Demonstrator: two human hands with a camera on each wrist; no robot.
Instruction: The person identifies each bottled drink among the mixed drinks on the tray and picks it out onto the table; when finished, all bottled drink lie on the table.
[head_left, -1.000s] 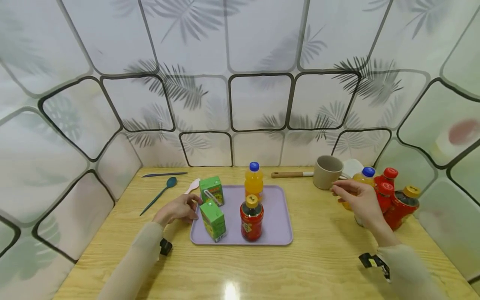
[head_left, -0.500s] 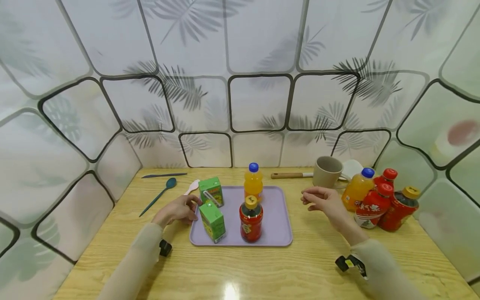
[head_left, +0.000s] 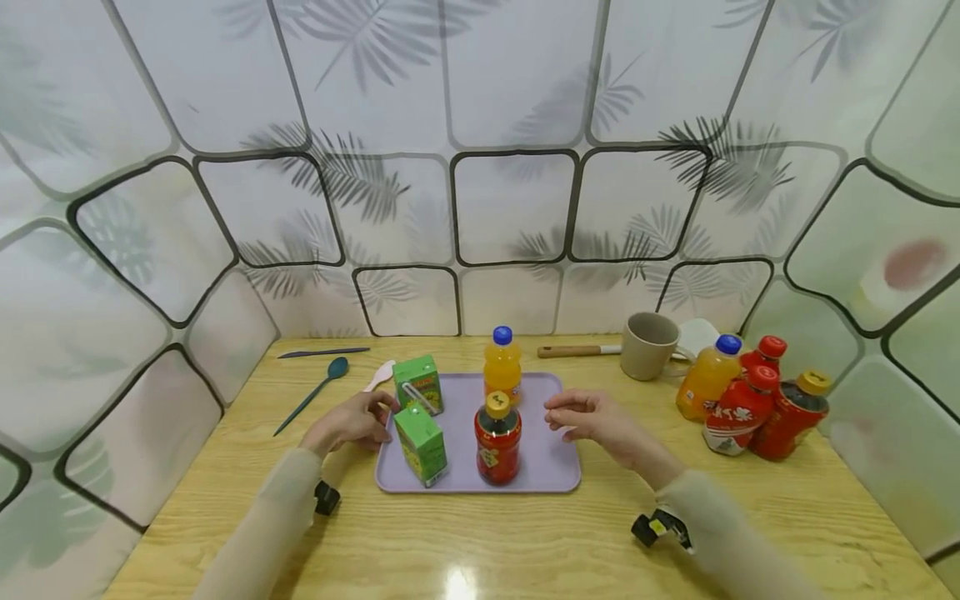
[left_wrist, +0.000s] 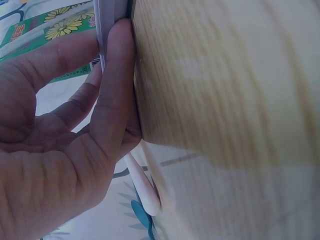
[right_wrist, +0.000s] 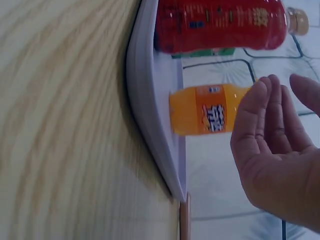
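My left hand (head_left: 347, 425) pinches the left rim of a lilac tray (head_left: 459, 450); in the left wrist view its fingers lie on both sides of the rim (left_wrist: 103, 30). Two green drink cartons (head_left: 422, 448) stand on the tray's left part, the rear one with a wrapped straw on its side. Right of them are a red-labelled bottle (head_left: 497, 450) with a yellow cap and, behind it, an orange soda bottle (head_left: 502, 367) with a blue cap. Above the tray's right edge hovers my right hand (head_left: 600, 423), fingers loosely bent, holding nothing.
Several bottles, among them an orange one (head_left: 708, 379) and a red-and-white one (head_left: 738, 412), stand at the right. A beige mug (head_left: 647, 348) and a wooden-handled utensil (head_left: 573, 351) lie behind. A teal spoon (head_left: 315, 393), dark knife (head_left: 324, 352) and pink utensil (head_left: 380, 375) are left.
My right hand has moved left, away from the bottles at the right, to the tray's right edge. My left hand has stayed at the tray's left rim.
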